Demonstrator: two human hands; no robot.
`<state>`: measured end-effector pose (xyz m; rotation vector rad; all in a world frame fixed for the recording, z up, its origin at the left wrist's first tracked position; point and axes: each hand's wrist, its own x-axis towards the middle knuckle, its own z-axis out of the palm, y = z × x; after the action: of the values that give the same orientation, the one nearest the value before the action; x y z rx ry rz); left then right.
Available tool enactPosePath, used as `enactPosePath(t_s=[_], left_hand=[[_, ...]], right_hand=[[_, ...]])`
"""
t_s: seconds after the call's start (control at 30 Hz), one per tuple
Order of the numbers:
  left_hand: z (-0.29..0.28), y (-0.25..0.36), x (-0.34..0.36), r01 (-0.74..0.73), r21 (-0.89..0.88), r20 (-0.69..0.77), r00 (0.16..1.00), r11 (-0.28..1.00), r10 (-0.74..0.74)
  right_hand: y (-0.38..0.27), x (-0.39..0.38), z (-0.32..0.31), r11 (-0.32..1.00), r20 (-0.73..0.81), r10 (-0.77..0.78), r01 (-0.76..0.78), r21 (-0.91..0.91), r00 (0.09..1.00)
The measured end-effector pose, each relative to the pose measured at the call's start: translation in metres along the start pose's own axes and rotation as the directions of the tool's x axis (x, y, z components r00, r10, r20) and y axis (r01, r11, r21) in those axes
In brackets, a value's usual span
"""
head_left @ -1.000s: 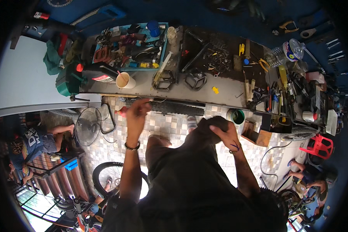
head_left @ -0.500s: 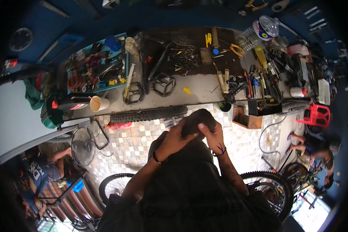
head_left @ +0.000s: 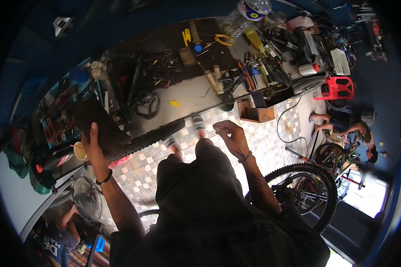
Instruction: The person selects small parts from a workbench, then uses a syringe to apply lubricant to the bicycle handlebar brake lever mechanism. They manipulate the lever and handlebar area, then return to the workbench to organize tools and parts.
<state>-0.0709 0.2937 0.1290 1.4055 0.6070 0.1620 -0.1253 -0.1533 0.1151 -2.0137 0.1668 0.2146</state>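
Observation:
A dark brown cloth (head_left: 101, 124) hangs from my left hand (head_left: 94, 147), which grips it with the thumb on top, at the left front of the workbench (head_left: 189, 95). The cloth covers part of the bench edge and the things behind it. My right hand (head_left: 231, 135) is apart from it, over the floor in front of the bench, with fingers curled in and nothing visible in them. Nearest the cloth are a paper cup (head_left: 79, 151), a blue tray (head_left: 44, 129) of loose parts and a black open-framed hexagonal part (head_left: 146, 104).
A knobby tyre (head_left: 151, 141) lies along the bench front. Screwdrivers (head_left: 245, 75), pliers (head_left: 223, 40) and small parts crowd the bench. A wooden box (head_left: 258, 113), a red stool (head_left: 338, 88), a fan (head_left: 86, 199) and a bicycle wheel (head_left: 305, 191) stand around. Two people sit at the sides.
My hands have come apart. The left has carried the cloth left towards the bench; the right has let go of it and stays in front of me. The view has turned.

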Motion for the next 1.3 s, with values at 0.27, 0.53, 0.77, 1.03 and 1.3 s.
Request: enactPosePath(t_s=[0.27,0.53,0.77,1.03,1.3], left_hand=[[0.113,-0.037,-0.042,-0.154,0.404,0.028,0.987,0.902,0.156],[0.203,-0.079,-0.077,-0.138,0.483,-0.061,0.980,0.865,0.190],[0.274,-0.120,-0.090,-0.091,0.694,-0.190,0.933,0.714,0.305],[0.305,-0.163,-0.074,-0.133,0.888,-0.152,0.819,0.440,0.554],[0.295,-0.191,-0.064,-0.113,0.897,-0.212,0.738,0.427,0.641]], right_hand=[[0.034,0.076,-0.073,0.972,-0.054,-0.136,0.122,-0.201,0.989],[0.050,0.178,-0.128,0.773,0.119,-0.489,0.492,-0.400,0.864],[0.073,0.232,-0.107,0.572,0.478,-0.456,0.658,-0.489,0.751],[0.087,0.229,-0.138,0.616,0.341,-0.597,0.687,-0.386,0.726],[0.083,0.218,-0.165,0.764,0.127,-0.612,0.626,-0.159,0.780]])
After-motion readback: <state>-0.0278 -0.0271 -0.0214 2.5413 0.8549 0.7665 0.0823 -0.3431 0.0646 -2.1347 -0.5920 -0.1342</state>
